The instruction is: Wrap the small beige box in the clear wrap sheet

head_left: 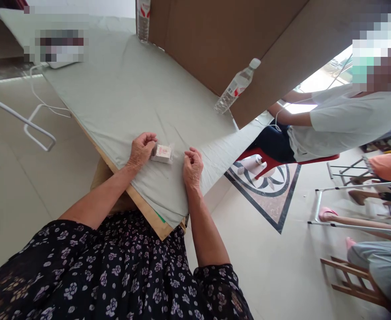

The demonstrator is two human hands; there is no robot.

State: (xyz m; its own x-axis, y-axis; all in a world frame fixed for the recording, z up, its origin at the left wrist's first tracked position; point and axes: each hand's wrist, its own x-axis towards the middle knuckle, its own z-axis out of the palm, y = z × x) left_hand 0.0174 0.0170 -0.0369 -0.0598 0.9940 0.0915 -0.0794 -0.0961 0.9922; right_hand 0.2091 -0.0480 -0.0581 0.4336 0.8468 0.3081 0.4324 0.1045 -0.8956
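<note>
1. One small packet (pixel 162 152), a pale block with red print in a clear wrapper, lay flat on the cloth-covered worktop (pixel 115 80), in the space between your two hands.
2. Your left hand (pixel 142 151) was the nearer: its thumb and fingers came right up to the packet's left end. From above, you could not tell whether the thumb touched the wrapper or only overlapped it.
3. Those left fingers were bent, with their tips near the thumb, but whether they had closed on the wrapper's edge could not be made out.
4. Your right hand (pixel 193 168) rested to the right of the packet and slightly nearer your body, with bare cloth between. Its fingers were loosely curled and nothing showed in them; the inner side was hidden, so you could not tell whether the tips met the palm.
5. The packet's longer side seemed to run across, from your left hand toward your right, yet the outline was close to square, so the axis was uncertain.
6. Beyond the packet and to its right stood a clear bottle (pixel 236 86), beside a large cardboard panel (pixel 212 49). Both were well apart from the packet, and nothing else lay between it and your fingers.
</note>
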